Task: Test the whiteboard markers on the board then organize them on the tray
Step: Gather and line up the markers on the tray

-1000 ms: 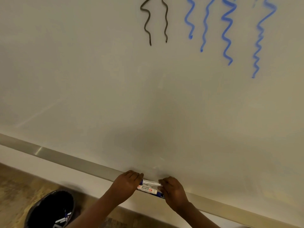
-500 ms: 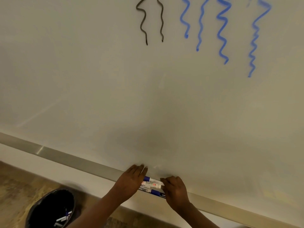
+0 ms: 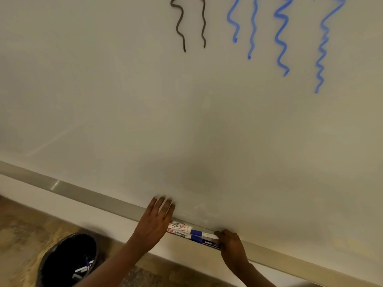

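Note:
Several white and blue whiteboard markers (image 3: 191,233) lie side by side along the metal tray (image 3: 87,194) at the bottom edge of the whiteboard (image 3: 145,104). My left hand (image 3: 156,220) lies flat with straight fingers over the left ends of the markers, its fingertips on the board. My right hand (image 3: 231,243) has curled fingers against the right ends of the markers. Black and blue squiggly test lines (image 3: 279,36) run down the top of the board.
A black waste bin (image 3: 66,262) stands on the floor at lower left, with a few discarded markers inside it. The tray runs diagonally from the left edge down to the lower right corner.
My left hand opened out and slid up onto the board. My right hand moved right along the tray, so more of the markers' length shows between the hands.

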{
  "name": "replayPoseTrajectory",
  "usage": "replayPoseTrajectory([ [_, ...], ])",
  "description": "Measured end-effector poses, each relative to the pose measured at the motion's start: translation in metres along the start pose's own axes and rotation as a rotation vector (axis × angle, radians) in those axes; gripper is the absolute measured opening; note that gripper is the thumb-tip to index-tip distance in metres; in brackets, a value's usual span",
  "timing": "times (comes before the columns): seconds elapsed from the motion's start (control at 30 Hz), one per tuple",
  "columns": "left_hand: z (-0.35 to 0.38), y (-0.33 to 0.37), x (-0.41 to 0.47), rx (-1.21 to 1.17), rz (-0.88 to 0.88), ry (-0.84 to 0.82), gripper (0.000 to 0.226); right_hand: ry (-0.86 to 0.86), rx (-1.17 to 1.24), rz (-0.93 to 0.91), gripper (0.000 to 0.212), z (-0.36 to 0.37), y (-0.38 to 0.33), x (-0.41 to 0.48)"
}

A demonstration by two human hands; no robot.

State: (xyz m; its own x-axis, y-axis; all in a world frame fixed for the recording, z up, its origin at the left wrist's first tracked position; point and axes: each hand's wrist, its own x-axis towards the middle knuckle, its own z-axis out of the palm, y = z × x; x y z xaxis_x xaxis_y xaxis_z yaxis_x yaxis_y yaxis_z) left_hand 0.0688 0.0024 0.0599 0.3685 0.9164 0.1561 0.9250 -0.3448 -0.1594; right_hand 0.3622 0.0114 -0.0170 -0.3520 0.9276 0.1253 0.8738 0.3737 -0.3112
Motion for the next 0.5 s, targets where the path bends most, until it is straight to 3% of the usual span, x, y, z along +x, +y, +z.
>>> replayPoseTrajectory([
  [0.2, -0.001, -0.002, 0.001, -0.016, -0.028, -0.029, 0.098, -0.074, 0.082, 0.096, 0.024, 0.014, 0.006, 0.001],
  [0.5, -0.003, -0.002, 0.003, -0.044, -0.07, -0.073, 0.106, -0.12, 0.02, 0.165, 0.025, 0.016, 0.005, 0.002],
])
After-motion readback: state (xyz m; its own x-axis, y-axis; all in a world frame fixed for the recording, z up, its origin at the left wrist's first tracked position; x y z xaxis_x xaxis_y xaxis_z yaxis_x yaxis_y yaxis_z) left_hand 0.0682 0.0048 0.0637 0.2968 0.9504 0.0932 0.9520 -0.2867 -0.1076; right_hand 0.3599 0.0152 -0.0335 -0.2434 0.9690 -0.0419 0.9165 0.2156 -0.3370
